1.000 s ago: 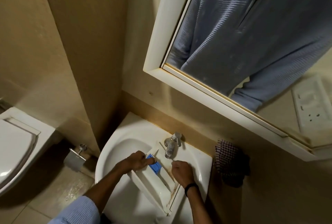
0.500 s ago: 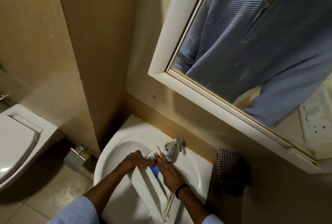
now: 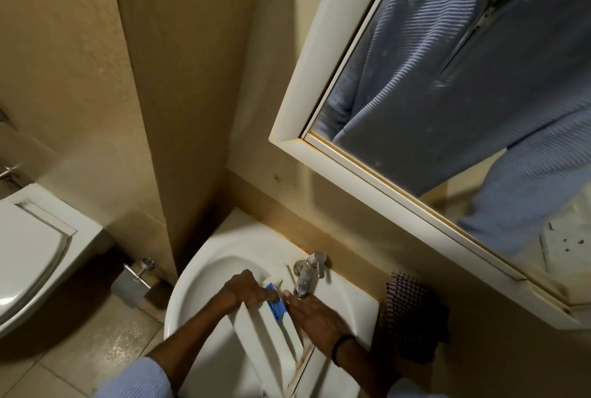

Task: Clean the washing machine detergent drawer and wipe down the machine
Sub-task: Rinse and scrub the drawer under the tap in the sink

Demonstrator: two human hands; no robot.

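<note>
While the left hand (image 3: 249,293) curls its fingers round the far end of the drawer (image 3: 271,338), the right hand (image 3: 316,317) lies relaxed, fingers straight, against the drawer's other side; the white drawer rests lengthwise in the sink (image 3: 198,269), its blue insert (image 3: 276,305) toward the sink's back; the tap (image 3: 307,273) stands on the sink's back rim; a checked cloth (image 3: 409,311) hangs just right of the sink; a toilet (image 3: 28,257) stands well left of the sink.
</note>
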